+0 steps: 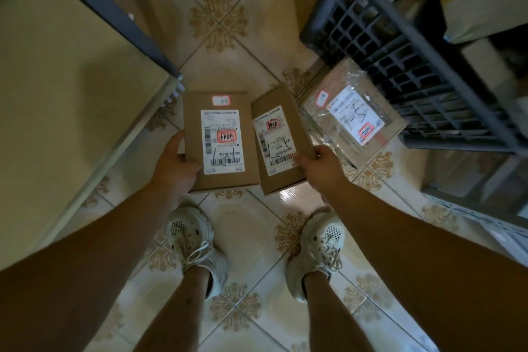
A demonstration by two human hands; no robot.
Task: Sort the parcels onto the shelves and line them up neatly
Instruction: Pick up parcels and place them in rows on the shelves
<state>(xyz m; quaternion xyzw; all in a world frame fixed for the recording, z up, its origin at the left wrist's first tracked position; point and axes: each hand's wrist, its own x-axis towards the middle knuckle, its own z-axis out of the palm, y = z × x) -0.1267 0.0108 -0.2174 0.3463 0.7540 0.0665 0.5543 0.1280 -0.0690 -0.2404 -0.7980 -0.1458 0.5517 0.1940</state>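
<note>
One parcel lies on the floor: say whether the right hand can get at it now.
Probably not yet: the right hand grips a cardboard parcel. The plastic-wrapped parcel lies uncovered nearby; the way looks free.

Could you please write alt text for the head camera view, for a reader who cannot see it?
A person's left hand grips one labelled cardboard box and the right hand a second box, above a patterned tile floor. A plastic-wrapped parcel lies on the floor by a dark crate.

Brown parcels (220, 140) with white labels; cream floor tiles (220, 23) with tan floral motifs
</note>
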